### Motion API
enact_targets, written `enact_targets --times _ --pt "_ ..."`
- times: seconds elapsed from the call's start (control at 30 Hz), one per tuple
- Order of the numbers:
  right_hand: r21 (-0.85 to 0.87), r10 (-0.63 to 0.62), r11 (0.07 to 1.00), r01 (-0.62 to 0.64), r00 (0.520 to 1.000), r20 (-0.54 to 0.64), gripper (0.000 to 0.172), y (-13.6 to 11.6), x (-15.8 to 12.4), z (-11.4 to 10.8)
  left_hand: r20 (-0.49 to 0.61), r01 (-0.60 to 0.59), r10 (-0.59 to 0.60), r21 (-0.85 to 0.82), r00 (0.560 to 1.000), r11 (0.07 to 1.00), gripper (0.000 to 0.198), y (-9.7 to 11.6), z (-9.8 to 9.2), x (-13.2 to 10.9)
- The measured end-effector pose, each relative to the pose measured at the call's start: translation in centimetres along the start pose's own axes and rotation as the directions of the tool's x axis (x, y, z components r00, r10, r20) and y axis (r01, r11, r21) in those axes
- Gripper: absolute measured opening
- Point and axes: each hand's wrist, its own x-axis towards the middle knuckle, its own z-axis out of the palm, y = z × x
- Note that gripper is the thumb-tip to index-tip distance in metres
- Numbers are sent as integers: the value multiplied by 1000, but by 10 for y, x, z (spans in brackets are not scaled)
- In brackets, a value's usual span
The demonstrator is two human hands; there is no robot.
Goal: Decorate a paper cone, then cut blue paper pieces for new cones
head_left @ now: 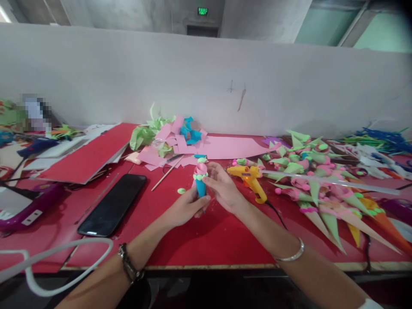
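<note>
Nearest, at the middle of the red table (pixel 206 240), the left hand (pixel 186 209) has its fingers closed around the lower part of a small blue paper cone (pixel 201 185), holding it upright just above the tabletop, while the right hand (pixel 223 186) meets it from the right with thumb and fingertips pinched on the pink topping (pixel 201 168) at the cone's mouth. This looks like the step of pressing a decoration into place on the cone; the next move would seem to call for a steady hold and light pressure so the soft top is not crushed or knocked askew. The cone is narrow at the bottom, with a band of pale green dots (pixel 200 176) below the pink swirl and a green bit on the very top. A loose green dot (pixel 181 191) lies on the table just left of the hands, and a black phone (pixel 113 205) lies further left. Just right of the hands lies a yellow glue gun (pixel 249 177), its cord running toward the near edge. Beyond, on the right, lies a heap of finished cones (pixel 318 189) in green, pink and orange; on the far side lie pink paper scraps (pixel 180 146).
</note>
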Motion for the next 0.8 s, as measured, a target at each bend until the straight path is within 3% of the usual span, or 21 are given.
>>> enact_targets --times 0.13,0.27,0.43,0.67,0.8 --pt "99 173 979 -180 982 76 33 -2 0 1 15 -10 11 -10 1000 1000 26 -2 -2 1" --pt "160 178 969 -188 981 80 28 -4 -1 3 26 -15 15 1 1000 1000 27 -1 -3 0" --pt "172 224 953 -251 961 165 29 -5 -4 6 34 -27 27 1 999 1000 29 2 0 -2" --pt "116 99 986 -123 976 193 22 -6 -3 5 -10 -41 41 49 999 998 28 4 0 -2" --pt "120 99 986 -117 985 144 26 -4 -1 4 -34 -55 58 94 998 994 24 3 0 -2"
